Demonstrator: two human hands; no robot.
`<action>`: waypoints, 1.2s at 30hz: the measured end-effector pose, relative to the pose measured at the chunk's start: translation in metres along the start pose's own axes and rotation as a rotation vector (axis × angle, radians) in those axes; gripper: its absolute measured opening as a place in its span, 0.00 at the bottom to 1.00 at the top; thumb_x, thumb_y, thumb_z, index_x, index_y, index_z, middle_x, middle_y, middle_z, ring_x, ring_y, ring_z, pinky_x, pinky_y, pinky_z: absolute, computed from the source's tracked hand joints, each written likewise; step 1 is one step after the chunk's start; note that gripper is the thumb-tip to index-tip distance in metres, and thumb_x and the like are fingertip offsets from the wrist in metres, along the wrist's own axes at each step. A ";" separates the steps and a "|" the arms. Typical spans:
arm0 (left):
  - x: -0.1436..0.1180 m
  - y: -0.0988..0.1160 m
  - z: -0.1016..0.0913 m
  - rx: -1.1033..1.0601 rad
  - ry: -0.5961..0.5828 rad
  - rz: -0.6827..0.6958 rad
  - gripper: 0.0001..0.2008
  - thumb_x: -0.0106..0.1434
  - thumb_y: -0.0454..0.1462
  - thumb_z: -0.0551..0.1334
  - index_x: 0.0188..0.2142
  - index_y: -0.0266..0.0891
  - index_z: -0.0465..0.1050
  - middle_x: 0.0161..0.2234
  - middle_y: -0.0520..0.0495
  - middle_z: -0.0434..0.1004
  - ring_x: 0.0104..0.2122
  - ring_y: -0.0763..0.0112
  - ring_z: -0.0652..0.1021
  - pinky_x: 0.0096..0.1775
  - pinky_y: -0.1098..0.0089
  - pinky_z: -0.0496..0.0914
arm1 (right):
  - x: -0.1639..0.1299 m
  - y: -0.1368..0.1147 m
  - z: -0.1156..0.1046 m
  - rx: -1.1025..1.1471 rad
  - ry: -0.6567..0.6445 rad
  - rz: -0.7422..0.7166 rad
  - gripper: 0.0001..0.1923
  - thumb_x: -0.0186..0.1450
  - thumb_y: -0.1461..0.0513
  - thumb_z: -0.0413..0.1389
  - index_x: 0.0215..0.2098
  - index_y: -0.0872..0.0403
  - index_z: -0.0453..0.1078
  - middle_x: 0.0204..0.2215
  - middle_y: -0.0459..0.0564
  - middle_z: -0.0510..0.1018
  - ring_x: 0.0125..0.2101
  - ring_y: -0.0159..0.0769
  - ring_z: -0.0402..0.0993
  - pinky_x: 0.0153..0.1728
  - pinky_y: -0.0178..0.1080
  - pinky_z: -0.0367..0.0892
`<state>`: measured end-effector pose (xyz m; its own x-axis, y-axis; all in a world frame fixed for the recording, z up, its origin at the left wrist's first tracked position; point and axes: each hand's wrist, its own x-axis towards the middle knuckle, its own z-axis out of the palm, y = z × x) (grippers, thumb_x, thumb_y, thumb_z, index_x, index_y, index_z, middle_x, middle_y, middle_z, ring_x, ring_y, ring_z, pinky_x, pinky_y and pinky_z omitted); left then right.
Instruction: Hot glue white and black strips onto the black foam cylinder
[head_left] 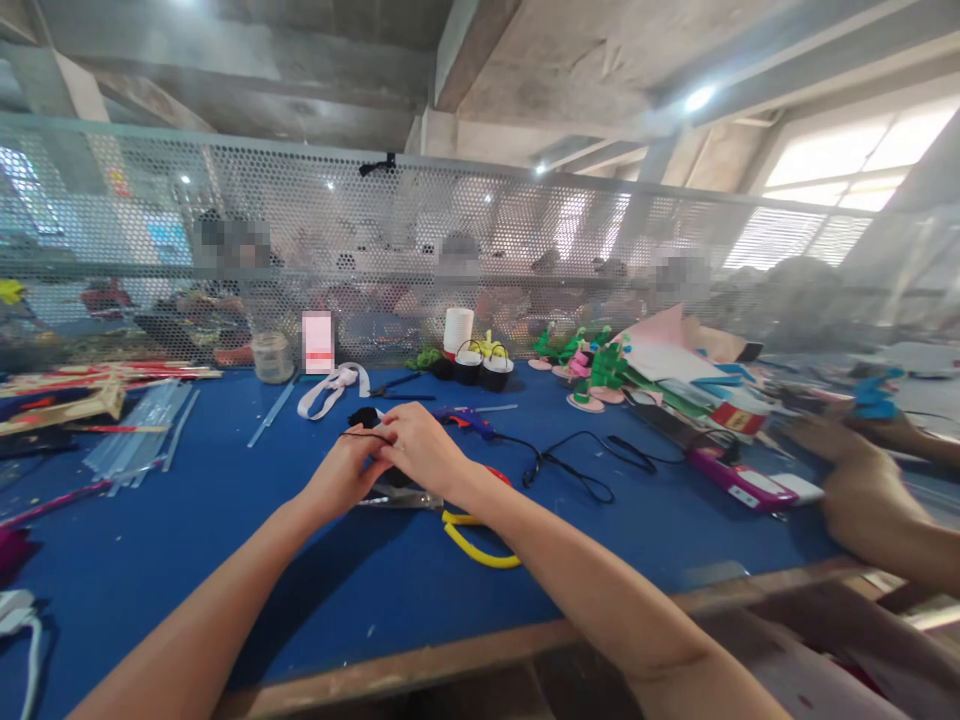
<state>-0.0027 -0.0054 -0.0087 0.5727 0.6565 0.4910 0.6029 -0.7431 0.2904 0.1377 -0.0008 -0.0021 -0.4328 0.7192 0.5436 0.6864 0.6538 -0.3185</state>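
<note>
In the head view, the left hand [341, 480] and the right hand [420, 450] were held close together above the blue desk [225, 540]. A thin black string [364, 436] was pinched between the fingers of both hands, and a small black piece [363, 416] was seen just behind them. Scissors with yellow handles [469, 535] were laid on the desk under the right wrist. A black cord [577, 465] was stretched out to the right of the hands. Clear glue sticks [139, 430] were spread at the left. Two small black baskets [484, 368] and green and pink toys [592, 375] were set near the mesh wall [525, 230]. Another person's hand [862, 490] was seen at the right edge.
</note>
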 end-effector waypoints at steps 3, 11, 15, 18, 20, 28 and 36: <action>0.000 0.002 -0.002 -0.038 0.007 0.024 0.05 0.55 0.30 0.55 0.25 0.36 0.68 0.29 0.45 0.75 0.33 0.66 0.72 0.38 0.67 0.65 | -0.004 -0.002 -0.004 0.071 0.061 0.007 0.04 0.54 0.64 0.57 0.23 0.58 0.70 0.36 0.54 0.72 0.40 0.37 0.65 0.42 0.40 0.61; -0.002 0.006 -0.003 -0.142 -0.017 -0.098 0.06 0.55 0.35 0.54 0.28 0.35 0.67 0.27 0.46 0.71 0.30 0.67 0.70 0.35 0.67 0.64 | -0.012 0.002 -0.010 0.263 0.123 0.008 0.06 0.55 0.68 0.55 0.21 0.55 0.68 0.33 0.51 0.74 0.38 0.34 0.68 0.41 0.39 0.62; -0.002 0.005 -0.006 -0.358 -0.042 -0.184 0.09 0.56 0.39 0.53 0.30 0.35 0.66 0.28 0.47 0.70 0.30 0.69 0.70 0.34 0.69 0.63 | -0.017 0.007 -0.023 0.411 0.252 0.089 0.07 0.55 0.65 0.53 0.19 0.55 0.65 0.33 0.51 0.74 0.36 0.33 0.69 0.39 0.38 0.62; -0.001 0.005 -0.008 -0.527 -0.058 -0.239 0.10 0.54 0.40 0.55 0.29 0.35 0.66 0.28 0.49 0.70 0.30 0.70 0.69 0.36 0.69 0.63 | -0.023 0.013 -0.031 0.533 0.312 0.175 0.07 0.55 0.62 0.52 0.20 0.55 0.64 0.32 0.50 0.74 0.33 0.32 0.69 0.36 0.37 0.63; 0.000 0.005 -0.008 -0.614 -0.058 -0.285 0.10 0.53 0.41 0.56 0.27 0.35 0.66 0.27 0.50 0.69 0.29 0.71 0.69 0.35 0.70 0.63 | -0.028 0.017 -0.033 0.602 0.330 0.242 0.07 0.55 0.60 0.52 0.22 0.55 0.64 0.32 0.50 0.74 0.31 0.31 0.69 0.34 0.36 0.64; -0.002 0.008 -0.009 -0.808 -0.132 -0.365 0.11 0.50 0.42 0.60 0.26 0.35 0.66 0.25 0.53 0.68 0.27 0.74 0.68 0.32 0.73 0.61 | -0.039 0.031 -0.020 0.689 0.331 0.416 0.12 0.53 0.54 0.53 0.26 0.56 0.66 0.25 0.49 0.73 0.27 0.34 0.68 0.33 0.39 0.64; -0.003 0.010 -0.015 -0.910 -0.150 -0.360 0.11 0.49 0.42 0.61 0.26 0.36 0.66 0.23 0.54 0.67 0.25 0.75 0.67 0.31 0.73 0.62 | -0.039 0.032 -0.012 0.755 0.279 0.435 0.14 0.53 0.52 0.53 0.25 0.55 0.65 0.23 0.48 0.73 0.27 0.34 0.69 0.33 0.40 0.66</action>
<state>-0.0061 -0.0168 0.0050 0.5411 0.8258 0.1590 0.1339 -0.2712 0.9531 0.1834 -0.0113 -0.0240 -0.0009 0.9192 0.3938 0.1483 0.3896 -0.9090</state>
